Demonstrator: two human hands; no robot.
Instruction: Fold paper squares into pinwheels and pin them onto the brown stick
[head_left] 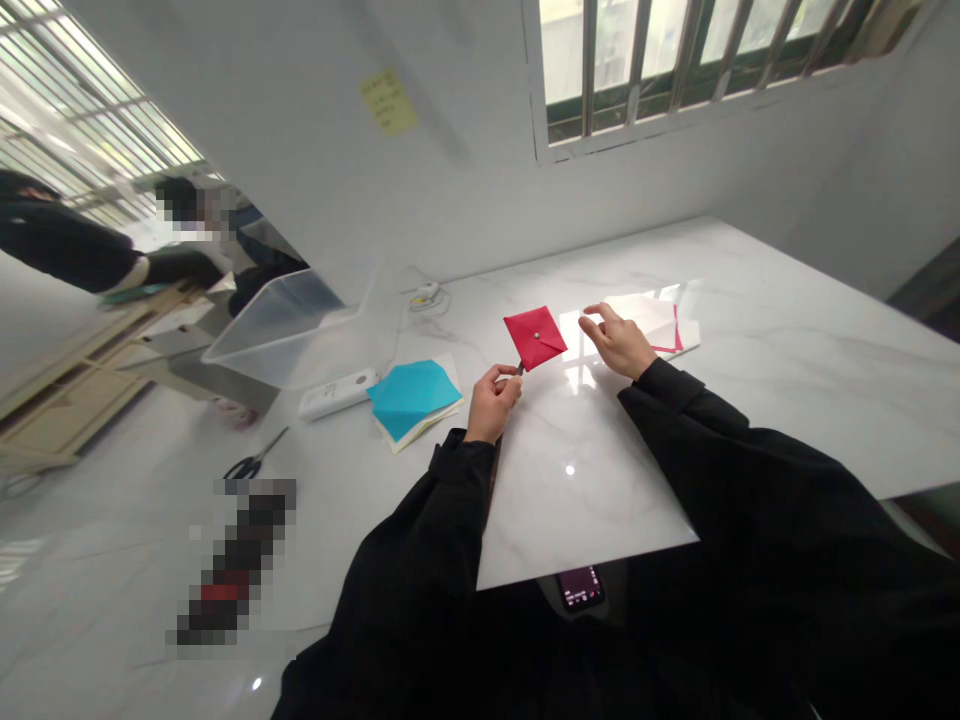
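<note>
My left hand (493, 404) pinches the dark stick (520, 370) of a red paper pinwheel (535, 337). The pinwheel's folded points meet at a small shiny pin in its middle, and it is held up above the white marble-patterned table (592, 440). To the right of it, my right hand (621, 342) hovers with fingers apart and nothing in them. Just beyond that hand lie white paper sheets (637, 312) with a red strip showing at their edge. Left of my left hand, a blue paper sheet (415, 396) rests on cream-coloured sheets.
A white power strip (336, 394) lies beside the papers, near a clear plastic bin (274, 330). Scissors (255, 463) are at the left. A cable (429, 293) runs along the wall. A phone (580, 588) is below the table edge. Two people are at the far left.
</note>
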